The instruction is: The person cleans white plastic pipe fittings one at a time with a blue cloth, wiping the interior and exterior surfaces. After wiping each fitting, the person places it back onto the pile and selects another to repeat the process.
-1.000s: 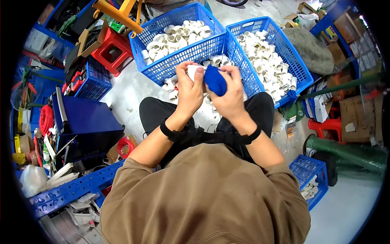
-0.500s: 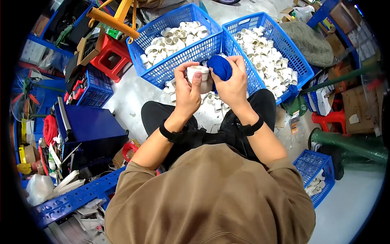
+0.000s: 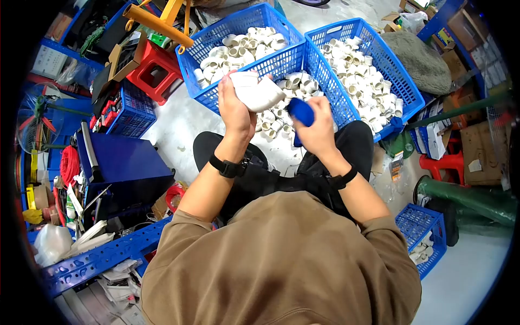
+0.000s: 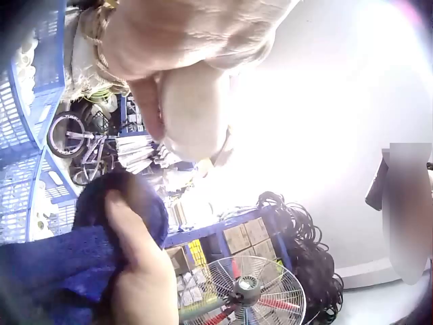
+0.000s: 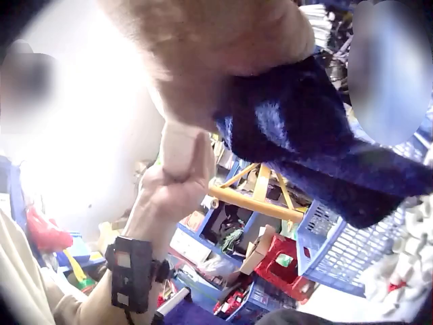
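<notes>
A white curved pipe fitting lies in my left hand, tilted, with the fingers round its far side; the left wrist view shows the fitting under the palm. My right hand grips a dark blue cloth just right of the fitting, apart from it. In the right wrist view the cloth hangs in folds from the hand. Behind both hands, a pile of white fittings lies on the floor.
Two blue crates of white fittings stand beyond the hands. A red stool and an orange metal frame are at the left. A smaller blue crate sits at the right, near a green wrapped roll.
The fitting has turned from mouth-up to lying on its side, and my left hand has shifted left. My right hand has drawn down and right with the cloth, away from the fitting.
</notes>
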{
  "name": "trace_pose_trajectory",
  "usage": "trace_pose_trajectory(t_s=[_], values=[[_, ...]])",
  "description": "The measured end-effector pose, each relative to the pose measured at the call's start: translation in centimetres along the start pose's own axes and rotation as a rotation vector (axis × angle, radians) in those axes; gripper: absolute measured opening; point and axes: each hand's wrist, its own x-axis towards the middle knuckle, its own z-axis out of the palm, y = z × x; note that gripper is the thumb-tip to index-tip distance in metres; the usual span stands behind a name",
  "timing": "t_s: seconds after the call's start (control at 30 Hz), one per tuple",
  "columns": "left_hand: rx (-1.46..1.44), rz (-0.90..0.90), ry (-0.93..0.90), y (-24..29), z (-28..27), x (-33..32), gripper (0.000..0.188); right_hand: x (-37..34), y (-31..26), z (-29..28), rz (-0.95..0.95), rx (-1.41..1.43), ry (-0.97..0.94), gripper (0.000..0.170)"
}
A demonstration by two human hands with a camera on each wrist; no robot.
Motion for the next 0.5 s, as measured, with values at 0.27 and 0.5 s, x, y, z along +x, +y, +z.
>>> trace_pose_trajectory(t_s=[0.27,0.5], values=[[0.282,-0.027,0.025,-3.1,0.0,-0.1,0.053,-0.1,-2.4,0.3,0.128,1.026,0.088,0.069],[0.250,-0.208,-0.239,-1.2,1.7,-1.7,0.061,-0.2,-4.3,-1.5,-0.345,0.247,-0.049,0.052]])
